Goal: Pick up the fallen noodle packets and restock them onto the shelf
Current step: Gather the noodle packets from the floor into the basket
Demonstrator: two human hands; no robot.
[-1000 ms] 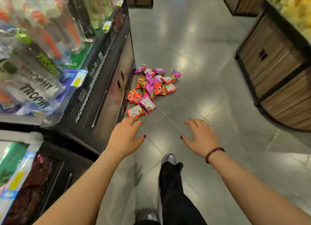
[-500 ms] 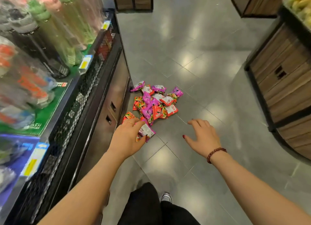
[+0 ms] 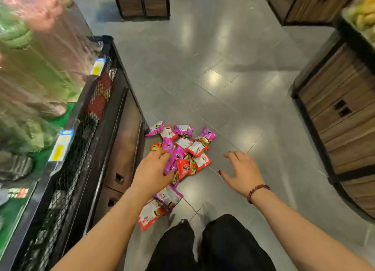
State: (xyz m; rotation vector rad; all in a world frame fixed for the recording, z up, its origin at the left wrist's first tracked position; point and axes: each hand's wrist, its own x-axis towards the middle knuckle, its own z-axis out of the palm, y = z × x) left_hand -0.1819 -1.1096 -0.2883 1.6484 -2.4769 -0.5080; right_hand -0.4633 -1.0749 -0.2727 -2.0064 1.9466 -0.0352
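my left hand [image 3: 151,174]: fingers [image 3: 160,156] lay over the noodle packets [image 3: 183,147]; grip or mere touch, could not tell. my right hand [image 3: 242,172] spread loose, holding nothing, beside the pile. packets heaped on floor [image 3: 223,88] at the shelf [image 3: 105,116] foot.

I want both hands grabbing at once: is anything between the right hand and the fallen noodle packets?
Nothing visible does. Only bare floor separates the right hand from the noodle packets; the left hand is over the pile's left side.

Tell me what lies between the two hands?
Head view: red and purple noodle packets by the left hand, then bare grey floor tile to the right hand.
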